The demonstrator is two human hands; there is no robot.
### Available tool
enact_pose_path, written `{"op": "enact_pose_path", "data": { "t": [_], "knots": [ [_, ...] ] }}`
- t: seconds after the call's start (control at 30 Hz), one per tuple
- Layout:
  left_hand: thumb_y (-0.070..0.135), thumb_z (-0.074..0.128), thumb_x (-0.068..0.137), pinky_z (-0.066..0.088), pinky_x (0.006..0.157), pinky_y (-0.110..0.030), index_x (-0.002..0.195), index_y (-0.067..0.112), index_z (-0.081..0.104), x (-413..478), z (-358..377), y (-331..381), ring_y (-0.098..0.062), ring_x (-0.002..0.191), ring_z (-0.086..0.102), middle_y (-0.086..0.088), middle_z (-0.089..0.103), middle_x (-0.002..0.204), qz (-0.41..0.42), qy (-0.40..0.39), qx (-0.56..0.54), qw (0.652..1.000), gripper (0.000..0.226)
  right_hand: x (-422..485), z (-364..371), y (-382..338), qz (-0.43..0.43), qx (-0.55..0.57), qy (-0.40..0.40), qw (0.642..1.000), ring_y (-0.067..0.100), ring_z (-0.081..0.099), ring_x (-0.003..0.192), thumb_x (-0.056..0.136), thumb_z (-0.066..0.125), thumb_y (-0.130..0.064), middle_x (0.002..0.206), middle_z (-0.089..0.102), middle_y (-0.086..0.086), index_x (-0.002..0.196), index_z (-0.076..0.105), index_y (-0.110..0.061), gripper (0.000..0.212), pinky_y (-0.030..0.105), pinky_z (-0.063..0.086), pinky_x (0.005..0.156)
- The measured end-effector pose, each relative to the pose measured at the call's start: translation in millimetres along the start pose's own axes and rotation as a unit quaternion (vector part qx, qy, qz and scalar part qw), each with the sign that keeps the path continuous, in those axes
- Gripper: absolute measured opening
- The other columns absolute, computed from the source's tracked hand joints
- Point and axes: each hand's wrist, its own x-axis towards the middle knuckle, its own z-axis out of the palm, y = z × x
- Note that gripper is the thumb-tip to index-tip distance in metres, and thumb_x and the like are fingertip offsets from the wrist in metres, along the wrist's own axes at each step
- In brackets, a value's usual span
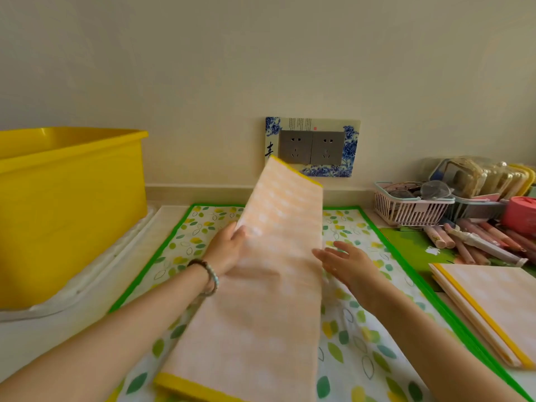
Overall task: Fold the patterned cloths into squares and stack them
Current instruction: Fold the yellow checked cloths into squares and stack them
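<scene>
A long peach cloth with yellow edging [261, 309] lies folded into a strip down the middle of a leaf-print mat [356, 338]. Its far end is lifted off the mat and stands tilted up toward the wall. My left hand [229, 248] grips the strip's left edge where it rises. My right hand [348, 259] hovers open beside the strip's right edge, fingers spread, holding nothing. A stack of folded peach cloths with yellow edges [490, 309] rests at the right, past the mat's green border.
A big yellow plastic tub [66, 210] stands at the left on a white tray. At the back right are a pink basket [409, 207], packaged items and a pile of pink sticks [475, 239]. A double wall socket [311, 147] sits behind the mat.
</scene>
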Motion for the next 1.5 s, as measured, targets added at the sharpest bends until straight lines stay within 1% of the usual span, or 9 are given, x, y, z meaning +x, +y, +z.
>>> {"op": "enact_pose_path", "data": {
  "t": [0.13,0.27,0.47,0.53,0.6,0.8,0.97,1.13,1.5],
  "knots": [
    [0.025,0.034,0.101,0.031,0.102,-0.026,0.142,0.002,0.032,-5,10,0,-0.024,0.133,0.037,-0.011,0.039,0.144,-0.095,-0.005,-0.011,0.995,0.046,-5,3,1,0.057,0.006,-0.072,0.996,0.026,0.070,0.084,0.084,0.068,-0.013,0.096,0.072,0.013,0.122,0.058,-0.006,0.041,0.031,0.058,0.068],
    [0.022,0.034,0.101,0.034,0.097,-0.028,0.140,-0.001,0.033,-3,13,-4,-0.026,0.126,0.042,-0.014,0.042,0.139,-0.163,-0.066,0.048,0.983,0.045,-1,2,7,0.041,-0.081,-0.045,0.995,0.026,0.071,0.082,0.081,0.072,-0.014,0.097,0.071,0.011,0.119,0.057,-0.012,0.041,0.032,0.059,0.066],
    [0.026,0.043,0.098,0.035,0.065,-0.026,0.072,0.022,0.040,-2,5,-11,-0.007,0.064,0.039,0.003,0.042,0.077,-0.133,-0.065,0.123,0.981,0.026,0,2,9,0.022,-0.107,-0.048,0.993,0.023,0.068,0.085,0.080,0.073,-0.017,0.103,0.068,0.009,0.124,0.053,-0.010,0.049,0.029,0.057,0.066],
    [0.026,0.048,0.095,0.037,0.072,-0.024,0.089,0.021,0.049,-10,0,-6,-0.008,0.071,0.046,0.002,0.052,0.087,-0.116,-0.060,0.136,0.982,0.008,0,0,7,0.016,-0.135,-0.036,0.990,0.022,0.067,0.085,0.081,0.073,-0.021,0.108,0.065,0.008,0.126,0.050,-0.010,0.052,0.029,0.056,0.065],
    [0.031,0.050,0.094,0.039,0.080,-0.024,0.128,0.016,0.041,-24,-9,-1,-0.013,0.090,0.053,-0.002,0.055,0.115,-0.080,-0.072,0.188,0.976,0.038,0,-5,5,-0.023,-0.208,0.023,0.978,0.022,0.067,0.081,0.084,0.069,-0.024,0.102,0.063,0.003,0.125,0.047,-0.013,0.049,0.035,0.057,0.070],
    [0.044,0.051,0.091,0.028,0.102,-0.018,0.132,0.034,0.042,-77,-52,6,-0.001,0.128,0.035,0.020,0.038,0.136,0.074,-0.208,0.216,0.951,0.043,-24,-27,1,-0.238,-0.406,0.029,0.882,0.010,0.063,0.086,0.093,0.054,-0.018,0.117,0.062,-0.006,0.119,0.053,-0.027,0.028,0.032,0.054,0.077],
    [0.062,0.047,0.081,0.019,0.106,-0.015,0.142,0.037,0.029,-109,-65,11,0.006,0.129,0.024,0.020,0.026,0.147,0.074,-0.292,0.262,0.917,0.068,-42,-47,15,-0.348,-0.653,-0.071,0.669,0.010,0.037,0.134,0.098,0.043,-0.035,0.154,0.020,-0.015,0.145,0.024,-0.039,0.051,0.026,0.031,0.109],
    [0.066,0.048,0.081,0.003,0.108,-0.016,0.148,0.036,0.012,-118,-64,8,0.001,0.141,0.002,0.020,0.006,0.155,0.093,-0.338,0.350,0.869,0.082,-42,-60,18,-0.479,-0.675,-0.097,0.553,0.011,0.064,0.107,0.067,0.084,-0.026,0.132,0.057,-0.005,0.134,0.051,-0.028,0.074,0.027,0.051,0.087],
    [0.097,0.030,0.039,-0.019,0.108,-0.031,0.143,0.038,-0.023,-116,-70,-2,0.001,0.131,-0.032,0.026,-0.033,0.144,0.099,-0.423,0.406,0.804,0.131,-41,-56,21,-0.542,-0.636,-0.169,0.522,0.013,0.062,0.111,0.087,0.048,-0.021,0.133,0.057,-0.002,0.138,0.042,-0.023,0.051,0.025,0.052,0.088]
  ]
}}
